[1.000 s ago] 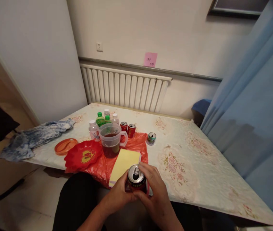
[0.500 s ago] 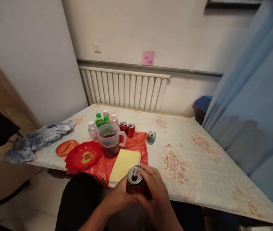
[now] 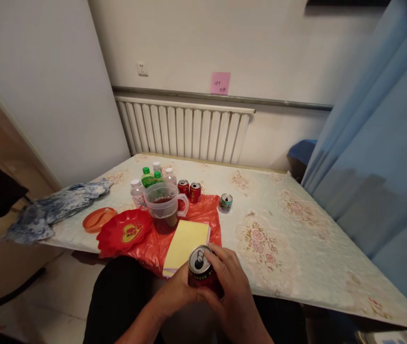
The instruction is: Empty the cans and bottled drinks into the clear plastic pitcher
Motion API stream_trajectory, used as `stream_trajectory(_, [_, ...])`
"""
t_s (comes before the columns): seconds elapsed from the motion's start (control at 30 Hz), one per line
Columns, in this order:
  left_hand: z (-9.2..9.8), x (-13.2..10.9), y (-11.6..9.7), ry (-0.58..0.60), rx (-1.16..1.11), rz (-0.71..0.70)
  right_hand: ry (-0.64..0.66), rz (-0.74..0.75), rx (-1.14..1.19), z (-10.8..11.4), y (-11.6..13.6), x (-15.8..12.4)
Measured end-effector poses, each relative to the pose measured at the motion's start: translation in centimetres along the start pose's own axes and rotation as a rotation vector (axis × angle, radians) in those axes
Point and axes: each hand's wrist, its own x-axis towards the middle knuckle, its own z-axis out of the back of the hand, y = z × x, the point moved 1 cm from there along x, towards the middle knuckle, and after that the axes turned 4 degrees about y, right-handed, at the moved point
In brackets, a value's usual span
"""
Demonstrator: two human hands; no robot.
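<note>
A red drink can (image 3: 201,271) with a silver top is held upright at the table's near edge. My left hand (image 3: 177,291) wraps round its left side. My right hand (image 3: 230,286) grips its right side, with fingertips up at the rim by the pull tab. Just beyond the can lies a yellow pad (image 3: 185,240) on a red plastic bag (image 3: 153,246). A clear jug (image 3: 164,208) of dark liquid stands farther back.
Two red cans (image 3: 189,190), a green can (image 3: 225,202), several small bottles (image 3: 149,177), a red dish (image 3: 124,231) and an orange lid (image 3: 98,219) sit on the flowered table (image 3: 296,229). A blue cloth (image 3: 53,205) lies left. A radiator and blue curtain (image 3: 382,143) bound the table.
The can has tilted slightly leftward in my hands and my right fingers have shifted over its top. The view has tipped down a little.
</note>
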Motion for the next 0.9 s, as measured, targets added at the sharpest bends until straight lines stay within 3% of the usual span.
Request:
stream_trajectory(0.33, [0.3, -0.5, -0.4, 0.045, -0.025, -0.093, 0.001, -0.011, 0.04, -0.4, 0.2, 0.1])
stream_trajectory(0.57, [0.9, -0.2, 0.5, 0.044, -0.002, -0.109, 0.007, -0.002, 0.056, -0.5, 0.0, 0.2])
stream_trajectory(0.9, [0.9, -0.3, -0.2, 0.038, 0.016, -0.115, -0.005, 0.003, 0.063, -0.5, 0.6, 0.3])
